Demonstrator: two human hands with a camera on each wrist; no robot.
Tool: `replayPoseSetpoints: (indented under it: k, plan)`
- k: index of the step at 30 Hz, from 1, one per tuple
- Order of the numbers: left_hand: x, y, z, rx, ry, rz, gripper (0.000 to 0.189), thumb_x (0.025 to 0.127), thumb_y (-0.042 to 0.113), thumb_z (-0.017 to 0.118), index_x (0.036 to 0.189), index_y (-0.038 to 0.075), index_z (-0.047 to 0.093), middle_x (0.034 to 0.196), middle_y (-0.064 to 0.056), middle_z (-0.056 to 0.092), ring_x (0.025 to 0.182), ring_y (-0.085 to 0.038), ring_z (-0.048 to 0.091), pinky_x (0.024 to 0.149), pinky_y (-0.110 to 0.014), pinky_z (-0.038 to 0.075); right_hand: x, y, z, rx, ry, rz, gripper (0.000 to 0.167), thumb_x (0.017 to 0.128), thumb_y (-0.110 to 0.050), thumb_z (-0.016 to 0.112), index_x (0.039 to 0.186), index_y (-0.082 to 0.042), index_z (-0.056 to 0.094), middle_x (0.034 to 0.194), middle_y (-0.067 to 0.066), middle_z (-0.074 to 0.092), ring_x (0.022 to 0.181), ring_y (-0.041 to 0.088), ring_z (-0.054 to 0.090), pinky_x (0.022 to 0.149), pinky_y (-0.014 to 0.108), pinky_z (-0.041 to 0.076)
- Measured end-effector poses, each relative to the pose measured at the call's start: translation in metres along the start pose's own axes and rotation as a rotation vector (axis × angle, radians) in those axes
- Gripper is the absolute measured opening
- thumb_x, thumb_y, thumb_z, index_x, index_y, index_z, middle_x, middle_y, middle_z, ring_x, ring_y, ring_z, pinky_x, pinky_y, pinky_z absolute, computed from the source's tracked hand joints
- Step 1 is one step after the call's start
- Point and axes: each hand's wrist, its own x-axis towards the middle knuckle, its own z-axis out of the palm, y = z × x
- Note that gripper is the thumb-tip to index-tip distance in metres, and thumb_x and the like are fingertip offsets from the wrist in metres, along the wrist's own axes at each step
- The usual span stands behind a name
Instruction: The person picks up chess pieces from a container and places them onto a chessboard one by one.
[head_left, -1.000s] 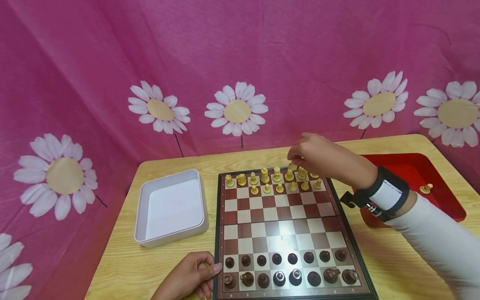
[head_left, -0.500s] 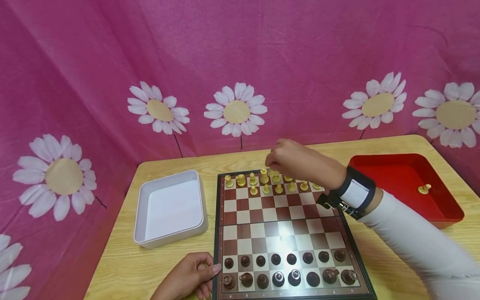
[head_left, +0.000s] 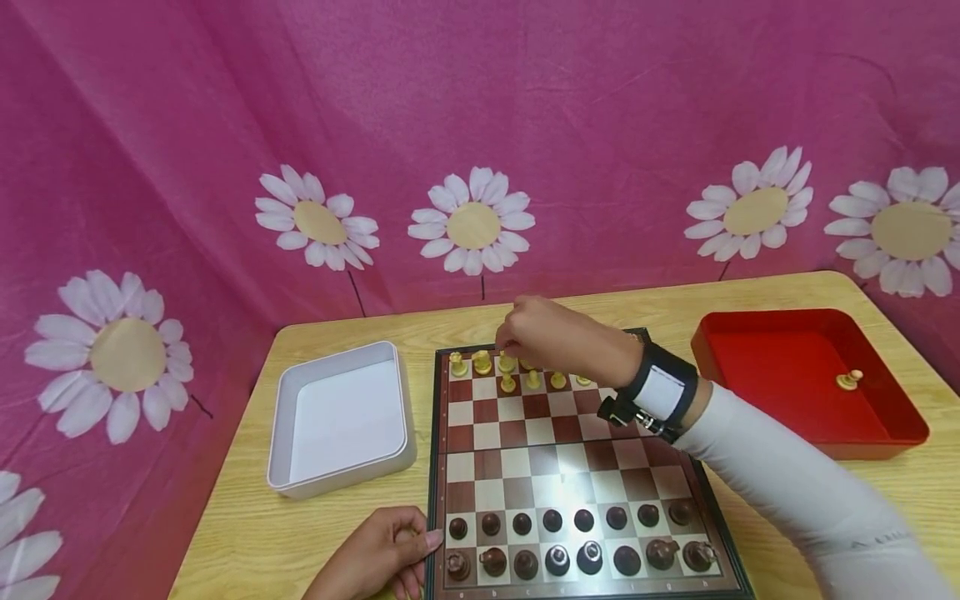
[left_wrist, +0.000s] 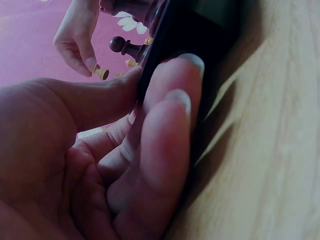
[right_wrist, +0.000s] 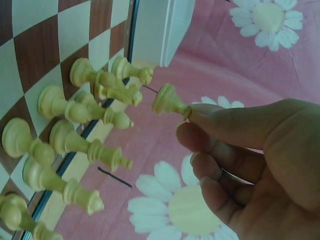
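Observation:
A chessboard (head_left: 517,462) lies on the table, dark pieces (head_left: 555,521) in two rows at its near end and cream pieces (head_left: 482,361) at its far end. My right hand (head_left: 558,337) is over the far rank; thumb and forefinger pinch a cream pawn (right_wrist: 170,101) by its head, base toward the board. In the right wrist view the pawn hangs apart from the standing pieces, near the corner rook (right_wrist: 131,70). At the board's near left edge, my left hand (head_left: 382,546) grips the frame, thumb on top and fingers against the side and underside.
To the left of the board stands a white tray (head_left: 341,473). A red tray (head_left: 787,442) at the right holds one cream pawn (head_left: 849,380) lying on its side. Behind the table (head_left: 232,517) hangs a pink cloth (head_left: 600,100) with daisies.
My right hand has moved left along the far rank and lower, carrying the pawn. The left hand stays at the board's edge.

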Motion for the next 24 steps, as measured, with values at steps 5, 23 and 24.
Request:
replayPoseSetpoints:
  k: [5, 23, 24]
  plan:
    - [-0.001, 0.001, 0.001, -0.002, 0.006, -0.004, 0.031, 0.099, 0.033, 0.070, 0.087, 0.006, 0.064, 0.062, 0.001, 0.065, 0.052, -0.008, 0.063, 0.048, -0.020, 0.052, 0.012, -0.003, 0.009, -0.005, -0.017, -0.027, 0.018, 0.096, -0.004, 0.070, 0.082, -0.010, 0.079, 0.065, -0.006, 0.061, 0.065, 0.008, 0.047, 0.065, 0.024, 0.043]
    - [-0.001, -0.001, 0.000, -0.017, -0.003, 0.007, 0.028, 0.101, 0.029, 0.069, 0.087, 0.005, 0.062, 0.060, 0.001, 0.065, 0.050, -0.008, 0.062, 0.046, -0.020, 0.050, 0.030, -0.010, 0.038, -0.001, -0.121, -0.038, 0.019, 0.098, -0.002, 0.068, 0.102, -0.012, 0.083, 0.095, 0.001, 0.081, 0.090, 0.016, 0.072, 0.082, 0.028, 0.061]
    - [-0.001, -0.001, 0.000, -0.019, -0.004, 0.009, 0.028, 0.101, 0.029, 0.069, 0.087, 0.005, 0.062, 0.060, 0.001, 0.065, 0.050, -0.008, 0.062, 0.046, -0.020, 0.050, 0.031, -0.010, 0.040, 0.001, -0.124, -0.042, 0.021, 0.097, 0.001, 0.067, 0.098, -0.011, 0.083, 0.091, 0.001, 0.080, 0.085, 0.013, 0.071, 0.077, 0.026, 0.060]
